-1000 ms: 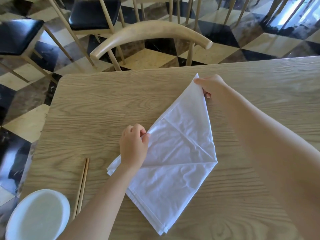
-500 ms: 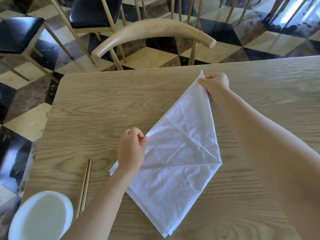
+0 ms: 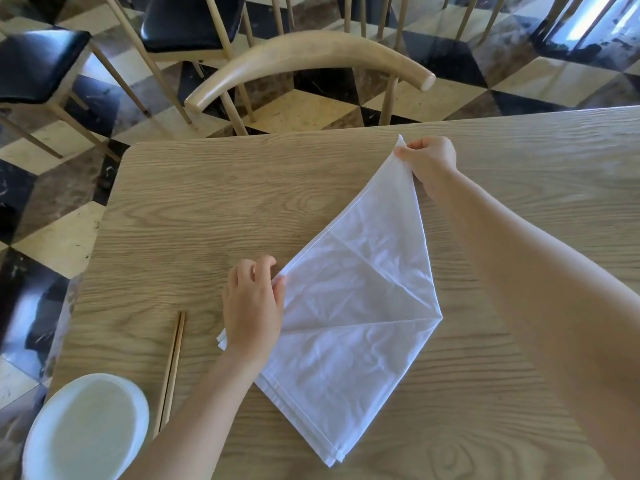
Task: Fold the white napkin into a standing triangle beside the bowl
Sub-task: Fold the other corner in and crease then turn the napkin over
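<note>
The white napkin (image 3: 353, 317) lies on the wooden table (image 3: 207, 209) in a kite shape, with a long point reaching away from me and folded layers at the near end. My right hand (image 3: 429, 159) pinches the far tip and holds it slightly raised. My left hand (image 3: 252, 306) rests over the napkin's left edge, thumb and fingertips pinching the left corner of the fold. The white bowl (image 3: 83, 431) sits at the table's near left corner, well apart from the napkin.
A pair of wooden chopsticks (image 3: 171, 368) lies between the bowl and the napkin. A chair with a curved wooden backrest (image 3: 311, 53) stands at the table's far edge. More chairs with black seats (image 3: 38, 64) stand on the chequered floor behind.
My right hand has drawn the napkin's far tip a little further away, tightening the long point. My left hand stays on the left corner, barely shifted.
</note>
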Available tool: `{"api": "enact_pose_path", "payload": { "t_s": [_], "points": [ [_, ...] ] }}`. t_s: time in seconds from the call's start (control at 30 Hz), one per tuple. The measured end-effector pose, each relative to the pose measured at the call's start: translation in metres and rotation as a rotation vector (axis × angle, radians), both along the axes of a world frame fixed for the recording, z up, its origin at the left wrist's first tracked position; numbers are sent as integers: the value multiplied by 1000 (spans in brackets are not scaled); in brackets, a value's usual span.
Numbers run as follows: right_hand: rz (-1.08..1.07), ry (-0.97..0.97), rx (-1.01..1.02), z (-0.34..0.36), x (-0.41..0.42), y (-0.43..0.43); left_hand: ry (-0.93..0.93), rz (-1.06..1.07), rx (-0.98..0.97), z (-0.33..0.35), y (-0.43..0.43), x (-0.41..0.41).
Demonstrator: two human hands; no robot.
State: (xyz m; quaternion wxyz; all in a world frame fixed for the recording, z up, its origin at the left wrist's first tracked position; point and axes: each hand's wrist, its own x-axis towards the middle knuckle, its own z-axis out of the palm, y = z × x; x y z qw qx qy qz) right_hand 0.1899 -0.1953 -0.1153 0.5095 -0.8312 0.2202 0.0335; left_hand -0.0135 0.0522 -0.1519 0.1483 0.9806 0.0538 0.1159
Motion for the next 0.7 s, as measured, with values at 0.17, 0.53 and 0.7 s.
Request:
{"api": "enact_pose_path", "payload": {
  "t_s": [0.17,0.53,0.7],
  "points": [
    [97,-56,-29,7,-7,9,49,-502,-126,12,-50,2],
    [250,146,-185,2,-42,-13,90,-958,64,-24,-124,-28],
    [241,86,-216,3,-56,-14,144,-953,92,-24,-124,-30]
  ]
}}
